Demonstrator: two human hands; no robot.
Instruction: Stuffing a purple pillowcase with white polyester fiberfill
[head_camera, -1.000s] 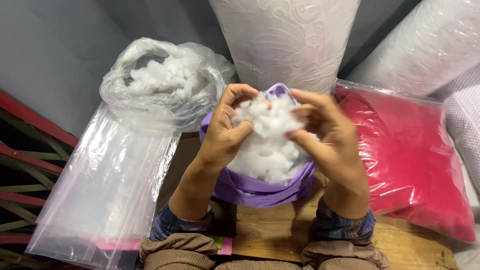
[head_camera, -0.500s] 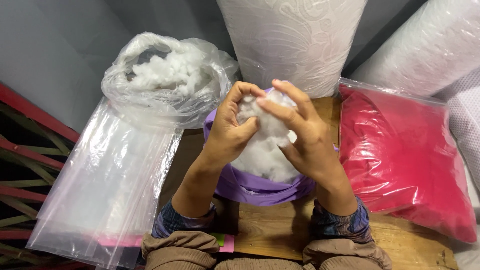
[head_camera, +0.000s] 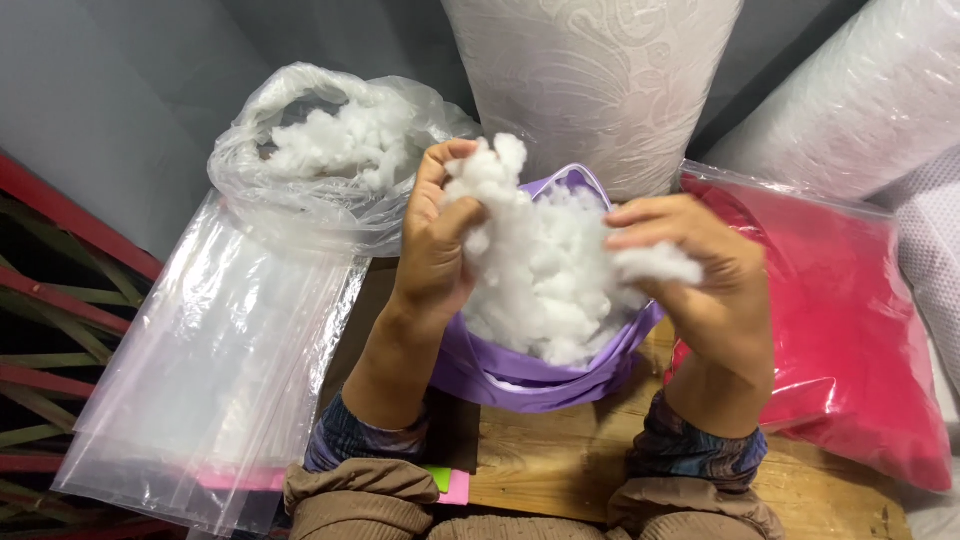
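Observation:
A purple fabric cover (head_camera: 520, 375) stands open on a wooden surface, stuffed with white fibre filling (head_camera: 545, 280). My left hand (head_camera: 432, 255) pinches a tuft of the filling at the cover's left rim, raised above the opening. My right hand (head_camera: 705, 280) grips another tuft at the right rim and holds it stretched away from the mass. The filling spans between both hands.
A clear plastic bag of white filling (head_camera: 330, 150) sits at the back left. Flat clear plastic bags (head_camera: 210, 370) lie at the left. A red pillow in plastic (head_camera: 840, 330) lies at the right. Large white wrapped rolls (head_camera: 600, 70) stand behind. Red and green frame bars (head_camera: 50, 320) are at far left.
My hands were pressed together on the filling over the cover; now they have drawn apart, left hand lifting a tuft up, right hand pulling a tuft to the right.

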